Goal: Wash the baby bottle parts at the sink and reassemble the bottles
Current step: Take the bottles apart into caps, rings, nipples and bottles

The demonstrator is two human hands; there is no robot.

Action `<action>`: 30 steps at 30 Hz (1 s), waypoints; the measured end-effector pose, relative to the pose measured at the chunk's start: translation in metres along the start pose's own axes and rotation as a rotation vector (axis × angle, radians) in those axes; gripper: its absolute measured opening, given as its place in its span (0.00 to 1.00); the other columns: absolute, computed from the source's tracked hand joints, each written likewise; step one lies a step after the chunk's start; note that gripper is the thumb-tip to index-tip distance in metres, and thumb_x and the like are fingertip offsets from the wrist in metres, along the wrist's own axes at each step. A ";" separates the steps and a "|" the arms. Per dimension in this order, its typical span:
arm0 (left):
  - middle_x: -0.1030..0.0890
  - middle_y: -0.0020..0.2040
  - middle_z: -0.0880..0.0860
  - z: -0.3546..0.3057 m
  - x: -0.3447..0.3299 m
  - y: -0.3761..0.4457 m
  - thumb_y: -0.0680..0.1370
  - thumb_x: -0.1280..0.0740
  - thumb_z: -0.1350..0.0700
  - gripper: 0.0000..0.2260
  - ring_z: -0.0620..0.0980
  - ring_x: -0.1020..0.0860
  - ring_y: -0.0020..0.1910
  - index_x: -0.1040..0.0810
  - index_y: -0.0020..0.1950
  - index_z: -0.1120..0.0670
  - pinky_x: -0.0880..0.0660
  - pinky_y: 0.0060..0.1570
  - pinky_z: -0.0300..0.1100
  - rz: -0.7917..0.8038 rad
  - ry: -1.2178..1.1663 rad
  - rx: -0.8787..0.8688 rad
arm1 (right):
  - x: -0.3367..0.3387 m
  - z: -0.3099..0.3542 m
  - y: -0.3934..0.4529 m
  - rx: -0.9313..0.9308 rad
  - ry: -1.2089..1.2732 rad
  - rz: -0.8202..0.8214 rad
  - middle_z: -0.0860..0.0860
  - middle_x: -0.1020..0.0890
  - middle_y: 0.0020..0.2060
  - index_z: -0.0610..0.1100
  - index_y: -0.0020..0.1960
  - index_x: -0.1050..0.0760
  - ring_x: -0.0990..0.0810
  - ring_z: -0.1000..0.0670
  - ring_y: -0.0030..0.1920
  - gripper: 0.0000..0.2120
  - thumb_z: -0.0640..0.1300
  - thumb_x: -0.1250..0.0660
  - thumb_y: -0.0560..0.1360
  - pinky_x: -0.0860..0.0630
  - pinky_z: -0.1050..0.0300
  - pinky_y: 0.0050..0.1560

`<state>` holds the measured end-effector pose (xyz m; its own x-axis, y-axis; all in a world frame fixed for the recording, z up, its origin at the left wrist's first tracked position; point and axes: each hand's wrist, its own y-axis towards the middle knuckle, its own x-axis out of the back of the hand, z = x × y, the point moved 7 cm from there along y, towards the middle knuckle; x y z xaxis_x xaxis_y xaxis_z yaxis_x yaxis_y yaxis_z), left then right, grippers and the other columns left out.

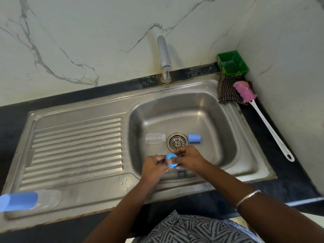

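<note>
Left hand [154,165]: my fingers pinch the near edge of a blue ring [171,160] over the basin's front.
Right hand [188,159]: my fingers curl onto the ring's far side.
Basin [219,123]: a clear bottle [155,138] lies left of the drain [177,142]; a blue cap [194,138] lies right of it.
Drainboard [77,146]: a capped bottle [29,199] lies at its near left corner.
Counter, right: a pink brush [259,113], a checked cloth [227,92], a green tub [232,63].

Green plastic tub [232,63] in back right corner of the dark counter [280,176]. Checked cloth [226,91] just in front — partly over the steel rim. Marble-veined wall [70,41] behind.
</note>
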<state>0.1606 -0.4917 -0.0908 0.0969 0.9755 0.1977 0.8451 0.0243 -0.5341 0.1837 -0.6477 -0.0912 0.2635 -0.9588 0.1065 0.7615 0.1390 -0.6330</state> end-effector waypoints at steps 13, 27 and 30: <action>0.14 0.36 0.49 -0.002 -0.004 0.010 0.75 0.25 0.51 0.07 0.47 0.17 0.37 0.13 0.46 0.53 0.18 0.48 0.50 -0.068 0.293 0.003 | 0.004 -0.019 0.009 -0.005 -0.074 -0.168 0.46 0.17 0.43 0.47 0.47 0.20 0.14 0.50 0.37 0.10 0.41 0.21 0.70 0.18 0.57 0.32; 0.19 0.38 0.34 -0.007 0.038 -0.003 0.78 0.31 0.56 0.06 0.27 0.22 0.43 0.16 0.46 0.46 0.32 0.43 0.20 -0.098 0.371 -0.134 | 0.030 -0.040 0.032 -0.068 -0.932 -0.099 0.47 0.21 0.60 0.51 0.62 0.23 0.20 0.46 0.58 0.18 0.49 0.29 0.72 0.26 0.56 0.53; 0.20 0.37 0.33 -0.008 0.051 -0.007 0.79 0.32 0.58 0.06 0.25 0.23 0.41 0.15 0.47 0.50 0.32 0.41 0.19 -0.118 0.350 -0.177 | 0.015 -0.033 0.033 -0.019 -0.935 -0.108 0.47 0.21 0.60 0.52 0.62 0.24 0.21 0.46 0.59 0.18 0.54 0.31 0.73 0.27 0.56 0.53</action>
<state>0.1635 -0.4442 -0.0708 0.1410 0.8342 0.5331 0.9355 0.0638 -0.3474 0.1935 -0.6655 -0.1361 0.5668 -0.3771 0.7325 0.8019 0.0487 -0.5954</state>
